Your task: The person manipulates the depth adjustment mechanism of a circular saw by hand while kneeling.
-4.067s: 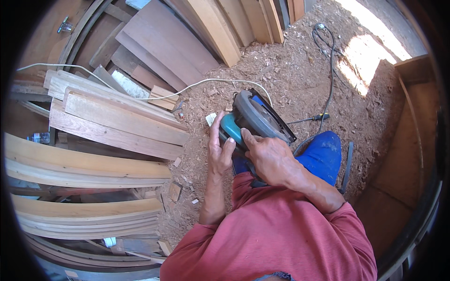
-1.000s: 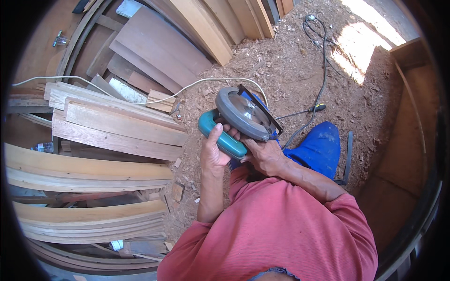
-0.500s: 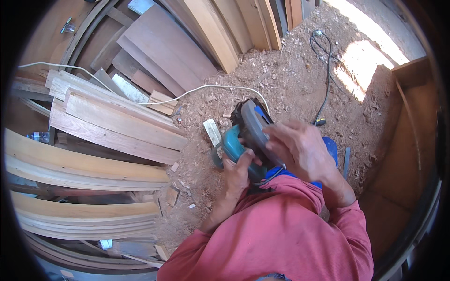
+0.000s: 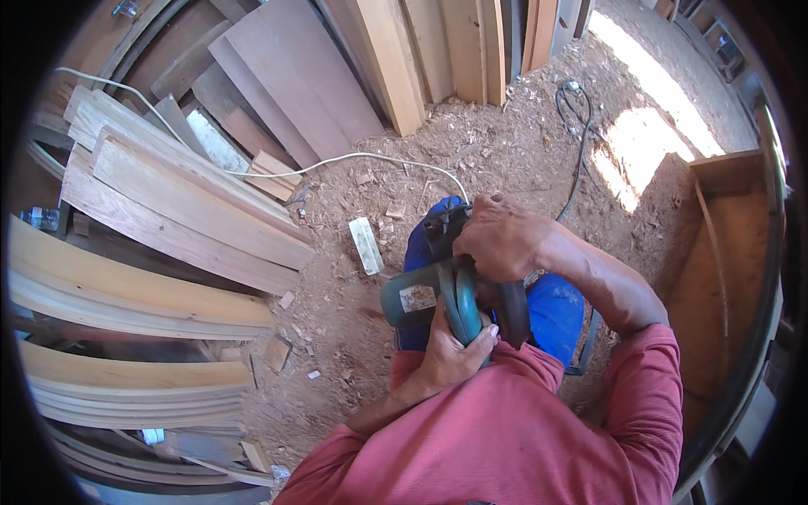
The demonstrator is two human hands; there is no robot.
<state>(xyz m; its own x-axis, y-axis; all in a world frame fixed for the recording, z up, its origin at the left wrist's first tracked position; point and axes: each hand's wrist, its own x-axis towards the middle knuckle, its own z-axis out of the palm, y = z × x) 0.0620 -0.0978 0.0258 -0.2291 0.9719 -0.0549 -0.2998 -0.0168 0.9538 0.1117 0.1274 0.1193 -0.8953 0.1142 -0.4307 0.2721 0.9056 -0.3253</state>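
Item: teal-bodied handheld circular saw with dark metal guard (image 4: 446, 299), held at chest height over the sawdust-strewn dirt floor (image 4: 471, 160), above a blue seat (image 4: 551, 307). Left hand (image 4: 450, 349) cupped the teal housing from below, fingers curled tight round it. Right hand (image 4: 501, 236) clamped over the top, fingers closed on the black upper part. Judged heavy, rigid, hard-shelled; best gripped at handle and motor housing, clear of the blade. White cord (image 4: 353, 158) trailed past stacked pale planks (image 4: 185, 202).
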